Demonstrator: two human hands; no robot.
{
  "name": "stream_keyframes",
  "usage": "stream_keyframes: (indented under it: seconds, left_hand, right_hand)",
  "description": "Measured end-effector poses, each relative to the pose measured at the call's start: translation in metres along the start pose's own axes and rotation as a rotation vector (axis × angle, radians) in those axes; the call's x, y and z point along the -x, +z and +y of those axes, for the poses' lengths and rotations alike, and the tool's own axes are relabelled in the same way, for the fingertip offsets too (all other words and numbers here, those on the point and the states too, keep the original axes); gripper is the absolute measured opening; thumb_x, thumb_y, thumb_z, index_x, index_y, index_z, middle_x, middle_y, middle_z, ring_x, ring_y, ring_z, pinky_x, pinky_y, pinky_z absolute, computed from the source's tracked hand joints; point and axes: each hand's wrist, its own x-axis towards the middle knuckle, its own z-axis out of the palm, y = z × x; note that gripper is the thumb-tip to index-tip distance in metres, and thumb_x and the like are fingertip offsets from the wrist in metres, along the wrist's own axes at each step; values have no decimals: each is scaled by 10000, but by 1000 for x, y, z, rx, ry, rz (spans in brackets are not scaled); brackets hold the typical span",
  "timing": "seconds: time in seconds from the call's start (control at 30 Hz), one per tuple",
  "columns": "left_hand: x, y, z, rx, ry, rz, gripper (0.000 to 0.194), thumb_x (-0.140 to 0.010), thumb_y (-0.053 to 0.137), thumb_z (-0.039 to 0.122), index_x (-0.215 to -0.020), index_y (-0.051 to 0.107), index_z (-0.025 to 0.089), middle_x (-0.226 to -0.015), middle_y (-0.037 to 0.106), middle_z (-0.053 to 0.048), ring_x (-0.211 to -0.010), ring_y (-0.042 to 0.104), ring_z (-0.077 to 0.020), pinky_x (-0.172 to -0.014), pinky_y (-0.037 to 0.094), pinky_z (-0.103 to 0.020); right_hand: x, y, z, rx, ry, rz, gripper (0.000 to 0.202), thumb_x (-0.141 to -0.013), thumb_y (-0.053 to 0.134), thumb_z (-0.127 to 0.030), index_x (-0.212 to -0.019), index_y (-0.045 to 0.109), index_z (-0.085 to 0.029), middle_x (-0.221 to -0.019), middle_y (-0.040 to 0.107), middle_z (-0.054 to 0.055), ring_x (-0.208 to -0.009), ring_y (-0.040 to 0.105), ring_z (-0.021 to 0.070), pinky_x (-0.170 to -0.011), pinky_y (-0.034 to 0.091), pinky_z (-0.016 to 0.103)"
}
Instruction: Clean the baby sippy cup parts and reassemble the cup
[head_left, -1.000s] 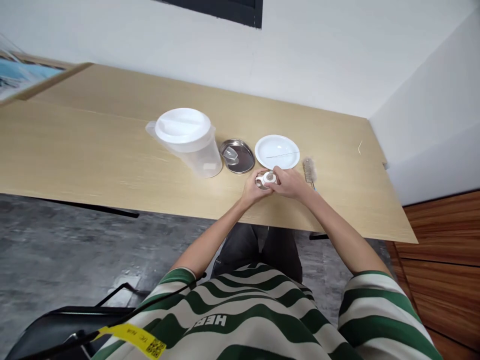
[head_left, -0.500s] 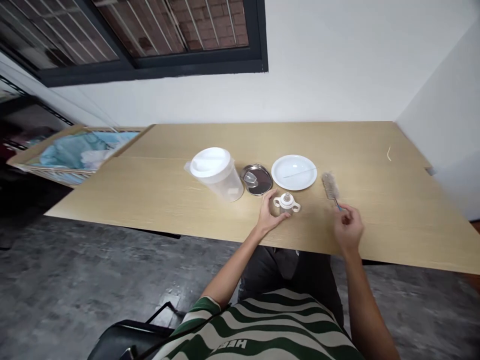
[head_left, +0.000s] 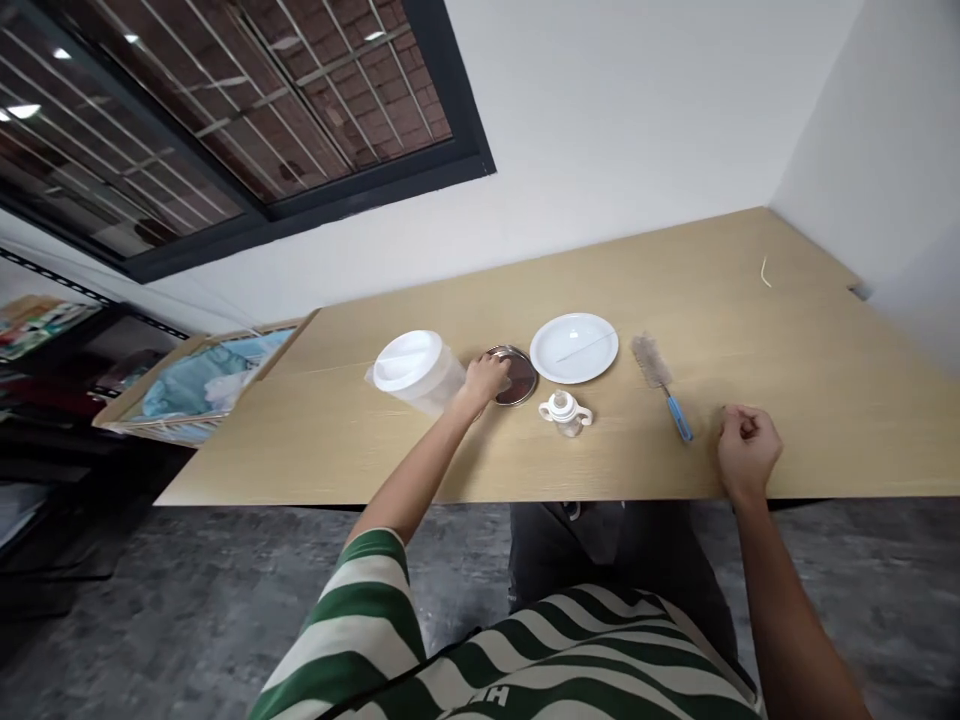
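Note:
My left hand reaches over the round metal tray, its fingers closed about a clear plastic cap that is mostly hidden by them. Right of the tray stands a small baby bottle with a white collar and two white handles, upright and untouched. A bottle brush with a blue handle lies on the table, apart from both hands. My right hand is closed with curled fingers to the right of the brush, and nothing shows in it.
A lidded white plastic jug stands left of the tray, close to my left forearm. Behind the bottle is a white plate with a thin stick across it. Off the table's left end is a basket with blue cloth.
My left hand has left the baby bottle and moved left to the cap in the tray. My right hand has let go of the brush and drawn away right. The view has tilted.

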Motion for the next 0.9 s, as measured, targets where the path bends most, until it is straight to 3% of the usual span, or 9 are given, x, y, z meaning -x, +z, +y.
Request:
stream_keyframes:
  seconds: [0.1,0.2,0.37,0.47,0.5,0.57,0.63,0.77,0.9]
  left_hand:
    - [-13,-3,1,-88,-18,-125,313,-945,656,398,-1109,663,132,-1101,684,-107,-1056,654,-243,-952,536,-457]
    - [-20,-10,5,-114,-20,-138,350,-946,650,436,-1096,654,120,-1086,680,-110,-1039,655,-241,-945,534,-459]
    - [-7,-36,12,-22,45,3,357,-866,712,343,-1148,633,140,-1162,684,-200,-1180,620,-364,-1000,490,-493]
    - [17,-51,16,205,168,117,434,-955,596,451,-1310,532,210,-1272,671,-126,-1176,651,-261,-1001,530,-392]
    - [27,-53,19,447,245,190,451,-951,603,476,-1300,534,201,-1269,676,-129,-1160,665,-251,-1000,540,-389]
    - [47,-48,27,829,359,272,501,-893,675,545,-1245,573,204,-1236,697,-128,-1133,685,-255,-1003,553,-414]
    - [61,-37,38,972,394,289,524,-830,759,541,-1205,619,203,-1230,704,-131,-1132,685,-265,-1020,546,-440]
    - [73,-13,56,955,367,253,494,-823,790,478,-1202,651,194,-1199,717,-125,-1124,679,-263,-1028,530,-448]
    - [75,3,61,850,357,222,463,-836,777,455,-1200,662,193,-1193,718,-107,-1094,673,-247,-998,526,-416]
  right_hand:
    - [1,-1,-2,52,-26,-54,384,-863,573,-545,-905,611,-165,-647,551,-6,-590,520,163,-602,423,320]
    - [0,-1,-4,68,-20,-62,379,-867,562,-540,-898,615,-166,-635,547,-8,-575,504,160,-589,419,318]
    - [0,-2,-5,77,-33,-71,369,-878,554,-530,-885,616,-167,-654,558,-4,-586,506,155,-602,426,315]
    - [0,-2,-6,81,-26,-87,363,-877,557,-526,-885,620,-168,-650,561,-2,-583,512,159,-595,422,317]
    - [1,-2,-7,85,-23,-91,361,-876,559,-523,-886,623,-168,-650,563,-1,-584,515,161,-595,420,319]
    - [1,-2,-8,91,-25,-95,358,-872,562,-516,-883,628,-165,-655,568,5,-588,518,163,-598,419,322]
    - [1,-2,-9,91,-38,-93,351,-869,564,-506,-873,631,-162,-662,573,12,-591,519,163,-602,420,323]
    - [1,-2,-10,100,-62,-95,327,-873,567,-484,-865,632,-164,-673,581,18,-600,516,160,-604,424,317]
    - [2,-3,-13,107,-57,-94,319,-872,567,-488,-850,629,-175,-661,572,10,-592,496,156,-585,408,305]
